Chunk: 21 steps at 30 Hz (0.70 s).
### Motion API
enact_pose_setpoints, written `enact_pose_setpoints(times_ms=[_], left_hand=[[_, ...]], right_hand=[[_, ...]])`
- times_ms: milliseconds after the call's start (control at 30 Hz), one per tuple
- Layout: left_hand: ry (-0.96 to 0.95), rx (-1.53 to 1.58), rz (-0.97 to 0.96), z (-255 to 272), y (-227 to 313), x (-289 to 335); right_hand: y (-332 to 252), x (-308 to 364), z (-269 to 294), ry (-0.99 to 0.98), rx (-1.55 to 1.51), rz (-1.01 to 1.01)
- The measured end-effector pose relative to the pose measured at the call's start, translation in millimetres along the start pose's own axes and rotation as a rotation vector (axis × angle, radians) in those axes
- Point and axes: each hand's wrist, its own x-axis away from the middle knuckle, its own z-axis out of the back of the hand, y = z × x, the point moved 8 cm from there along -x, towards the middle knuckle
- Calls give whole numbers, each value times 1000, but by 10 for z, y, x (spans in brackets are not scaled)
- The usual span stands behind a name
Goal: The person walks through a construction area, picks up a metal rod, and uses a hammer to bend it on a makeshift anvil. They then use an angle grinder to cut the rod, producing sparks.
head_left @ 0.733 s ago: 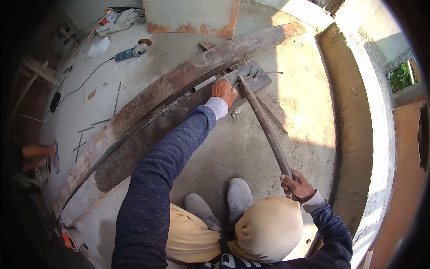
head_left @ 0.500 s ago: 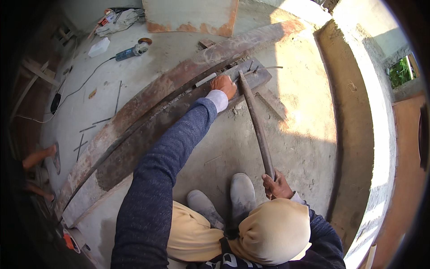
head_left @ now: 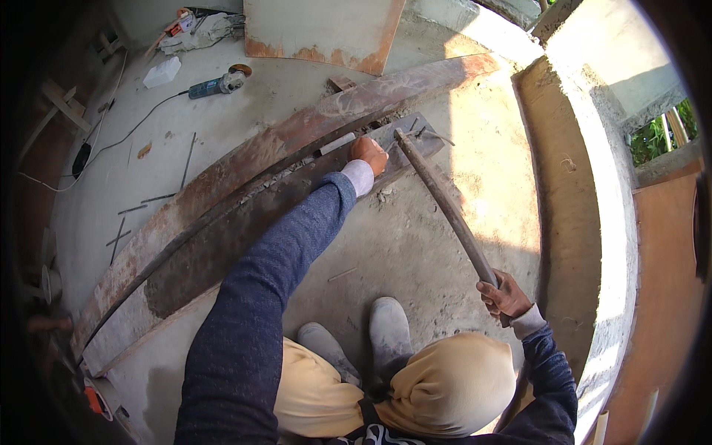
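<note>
My left hand (head_left: 368, 155) is closed on a thin metal rod (head_left: 439, 136), pressed down on a dark wooden plank (head_left: 259, 216). Most of the rod is hidden by the fist; its far end sticks out past short upright metal pegs (head_left: 415, 124) and angles down to the right. My right hand (head_left: 507, 295) grips the near end of a long dark metal bar (head_left: 452, 211). The bar's far tip lies at the pegs, just right of my left hand. A pale short tube (head_left: 337, 144) rests on the plank beside my left fist.
A long curved board (head_left: 297, 126) lies beyond the plank. Further back are an angle grinder (head_left: 220, 81) with a trailing cord, a white plastic container (head_left: 162, 72) and a leaning panel (head_left: 319, 33). Cut rods (head_left: 189, 159) lie on the left floor. A low concrete wall (head_left: 571, 170) runs along the right.
My right hand has swung the bar's near end right and upward. The rod's free end now points down to the right instead of straight right. The left hand stays in place on the plank.
</note>
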Motion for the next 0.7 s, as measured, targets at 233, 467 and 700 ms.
enact_pose_setpoints(times_ms=[233, 467, 700], left_hand=[[74, -250, -106, 323, 53, 20], [35, -564, -226, 188, 508, 201], [54, -500, -184, 222, 511, 309]], right_hand=[[63, -125, -295, -20, -55, 32], [92, -21, -561, 16, -132, 69], [7, 4, -308, 21, -63, 34]])
